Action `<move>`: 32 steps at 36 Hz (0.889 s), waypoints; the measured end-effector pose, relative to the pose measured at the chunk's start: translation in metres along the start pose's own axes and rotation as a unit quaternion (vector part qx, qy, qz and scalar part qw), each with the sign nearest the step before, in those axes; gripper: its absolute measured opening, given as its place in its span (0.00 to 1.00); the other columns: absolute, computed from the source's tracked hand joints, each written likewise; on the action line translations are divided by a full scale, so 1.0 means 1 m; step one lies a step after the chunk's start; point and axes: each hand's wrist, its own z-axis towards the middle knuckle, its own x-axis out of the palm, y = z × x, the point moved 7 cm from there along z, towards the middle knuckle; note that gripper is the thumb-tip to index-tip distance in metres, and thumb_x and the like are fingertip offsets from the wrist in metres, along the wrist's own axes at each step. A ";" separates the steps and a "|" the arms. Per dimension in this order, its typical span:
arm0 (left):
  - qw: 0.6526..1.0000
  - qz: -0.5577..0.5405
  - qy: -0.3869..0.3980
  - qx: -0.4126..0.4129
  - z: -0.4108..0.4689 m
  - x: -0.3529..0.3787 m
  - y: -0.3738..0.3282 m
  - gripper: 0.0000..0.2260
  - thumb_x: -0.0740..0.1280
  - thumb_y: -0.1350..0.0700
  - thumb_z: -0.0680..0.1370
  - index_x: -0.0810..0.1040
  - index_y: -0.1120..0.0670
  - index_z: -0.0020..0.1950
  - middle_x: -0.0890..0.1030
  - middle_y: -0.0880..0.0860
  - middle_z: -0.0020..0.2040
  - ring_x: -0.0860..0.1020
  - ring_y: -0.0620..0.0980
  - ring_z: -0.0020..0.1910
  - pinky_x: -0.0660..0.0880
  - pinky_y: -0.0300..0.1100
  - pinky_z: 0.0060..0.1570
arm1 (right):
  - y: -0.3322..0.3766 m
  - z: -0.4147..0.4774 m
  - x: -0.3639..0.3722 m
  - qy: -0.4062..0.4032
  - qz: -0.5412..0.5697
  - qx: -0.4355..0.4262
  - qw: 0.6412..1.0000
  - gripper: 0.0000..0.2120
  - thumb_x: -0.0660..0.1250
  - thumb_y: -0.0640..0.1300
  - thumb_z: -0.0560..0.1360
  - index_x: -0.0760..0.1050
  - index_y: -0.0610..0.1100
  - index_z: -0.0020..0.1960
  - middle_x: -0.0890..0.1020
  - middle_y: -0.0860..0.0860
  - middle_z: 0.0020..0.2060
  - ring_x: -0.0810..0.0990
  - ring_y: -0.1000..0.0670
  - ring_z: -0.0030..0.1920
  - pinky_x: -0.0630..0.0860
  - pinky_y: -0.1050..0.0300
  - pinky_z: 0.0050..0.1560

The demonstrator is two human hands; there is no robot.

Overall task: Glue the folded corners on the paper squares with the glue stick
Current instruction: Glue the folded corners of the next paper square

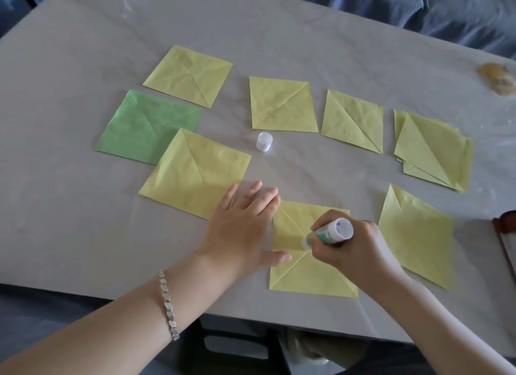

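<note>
A yellow paper square with folded corners lies at the table's near edge. My right hand grips a white and green glue stick, tip down on the middle of that square. My left hand lies flat with straight fingers, pressing the square's left edge. The glue stick's white cap stands on the table beyond the hands.
Several more yellow squares lie around: one at the left, one at the right, a stack at the far right, others behind. A green square is at the left. A dark-framed object pokes in at the right edge.
</note>
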 end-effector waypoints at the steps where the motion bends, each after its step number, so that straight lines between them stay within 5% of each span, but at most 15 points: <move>1: 1.000 0.002 0.003 0.000 0.000 0.000 0.000 0.41 0.57 0.32 0.74 0.44 0.50 0.78 0.40 0.42 0.77 0.35 0.43 0.75 0.33 0.48 0.72 | 0.000 0.002 -0.001 -0.006 -0.001 -0.001 1.000 0.08 0.73 0.39 0.65 0.74 0.47 0.33 0.74 0.56 0.24 0.68 0.57 0.24 0.65 0.69 0.25; 12: 0.999 0.032 0.015 -0.008 0.000 0.002 -0.001 0.41 0.55 0.31 0.74 0.41 0.50 0.78 0.39 0.42 0.77 0.35 0.44 0.75 0.33 0.49 0.72 | -0.002 0.034 -0.019 -0.065 -0.005 -0.009 0.998 0.06 0.71 0.40 0.67 0.74 0.44 0.36 0.71 0.55 0.22 0.68 0.56 0.24 0.64 0.69 0.24; 26: 0.998 0.056 -0.002 -0.015 0.003 -0.004 -0.007 0.41 0.56 0.32 0.74 0.44 0.52 0.78 0.40 0.44 0.77 0.35 0.44 0.75 0.34 0.49 0.72 | -0.016 -0.006 -0.014 -0.013 -0.001 0.008 1.000 0.09 0.72 0.40 0.65 0.73 0.48 0.34 0.73 0.60 0.23 0.68 0.57 0.24 0.65 0.69 0.26; 32: 0.998 -0.034 -0.055 0.004 0.003 0.004 -0.026 0.36 0.48 0.33 0.77 0.37 0.49 0.77 0.34 0.43 0.76 0.32 0.41 0.73 0.31 0.44 0.71 | -0.018 -0.005 -0.014 -0.019 0.002 0.003 1.000 0.09 0.73 0.40 0.65 0.73 0.49 0.34 0.73 0.59 0.23 0.68 0.56 0.24 0.66 0.67 0.26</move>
